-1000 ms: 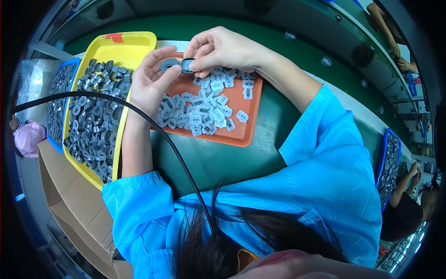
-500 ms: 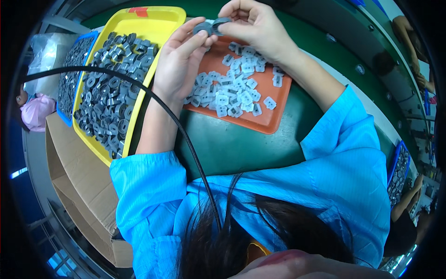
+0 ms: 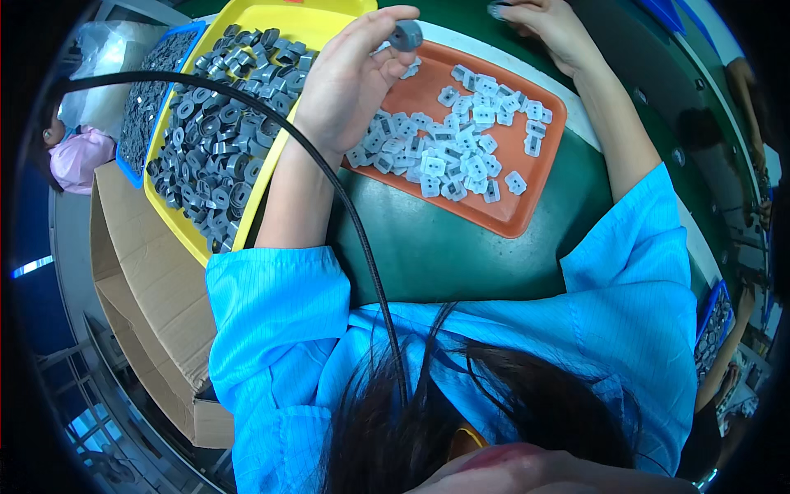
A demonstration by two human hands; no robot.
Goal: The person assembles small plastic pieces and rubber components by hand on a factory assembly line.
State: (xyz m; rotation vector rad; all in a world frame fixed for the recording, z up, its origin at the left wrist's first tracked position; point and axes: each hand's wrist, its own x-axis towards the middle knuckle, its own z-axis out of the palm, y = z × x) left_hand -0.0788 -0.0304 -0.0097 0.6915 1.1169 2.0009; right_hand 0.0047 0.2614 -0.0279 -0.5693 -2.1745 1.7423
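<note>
Head view: left hand pinched a grey ring part above the orange tray; right hand closed on a small piece. Yellow tray looked mostly full, plenty left.

Three trays are seen: one yellow tray at eleven o'clock, one orange tray at one, one blue tray at ten. Perhaps forty pale plates are counted; dark grey parts are too many to count.

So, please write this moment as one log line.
left hand: holds grey part | right hand: past orange tray | yellow tray: grey parts
</note>
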